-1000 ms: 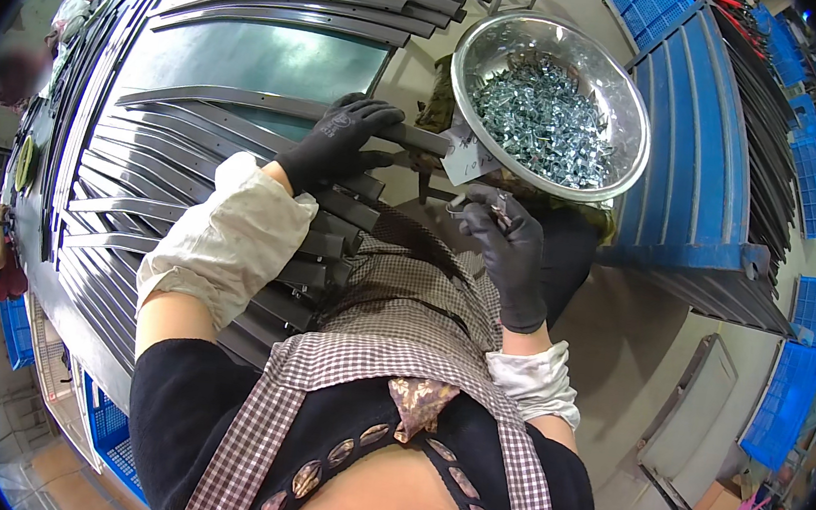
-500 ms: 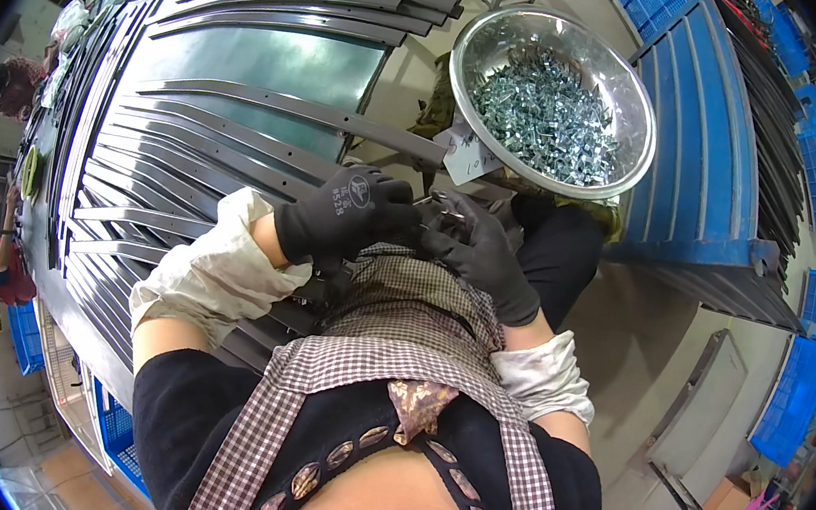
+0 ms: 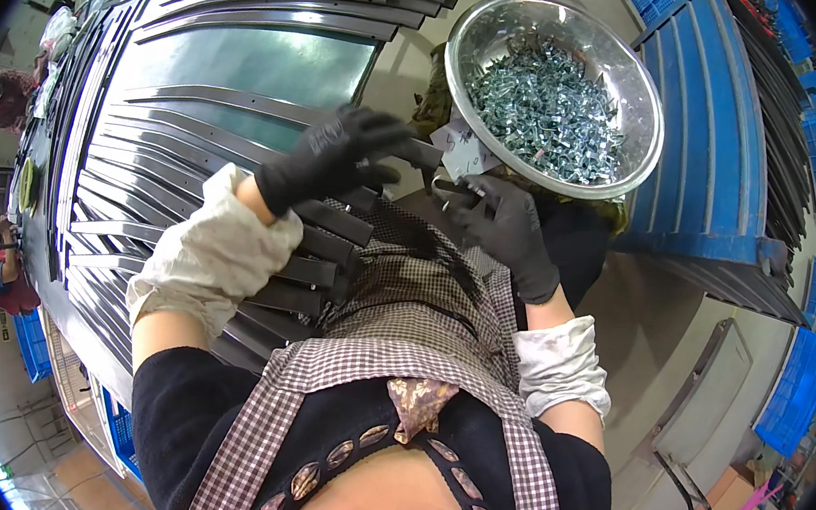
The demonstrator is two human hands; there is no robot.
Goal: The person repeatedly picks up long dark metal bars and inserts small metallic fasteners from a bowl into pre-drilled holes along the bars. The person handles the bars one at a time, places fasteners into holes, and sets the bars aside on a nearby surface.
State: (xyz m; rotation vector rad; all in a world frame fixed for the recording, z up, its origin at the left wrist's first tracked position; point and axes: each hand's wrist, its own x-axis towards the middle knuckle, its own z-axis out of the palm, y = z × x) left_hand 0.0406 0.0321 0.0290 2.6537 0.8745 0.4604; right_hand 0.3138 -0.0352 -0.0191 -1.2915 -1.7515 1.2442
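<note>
My left hand [image 3: 330, 158], in a black glove, has its fingers stretched out over the dark metal strips [image 3: 211, 132] on the table, beside one strip's jutting end [image 3: 420, 153]. It holds nothing that I can see. Just right of that end, my gloved right hand [image 3: 516, 235] is closed with small shiny metal clips [image 3: 452, 188] at its fingertips; their exact number is hard to make out. Beyond the hands, a wide steel bowl [image 3: 461, 39] holds a heap of similar small metal pieces [image 3: 550, 110].
A white paper tag [image 3: 460, 152] hangs by the bowl. To the right stands a blue ribbed metal bin [image 3: 693, 136], with blue crates [image 3: 801, 385] beyond. More strips [image 3: 296, 0] lie at the table's far end. Another person [image 3: 0, 259] is at the far left.
My left hand has drawn away from my right hand, up and left, and its fingers have opened. My right hand has moved slightly right, still with clips at its fingertips.
</note>
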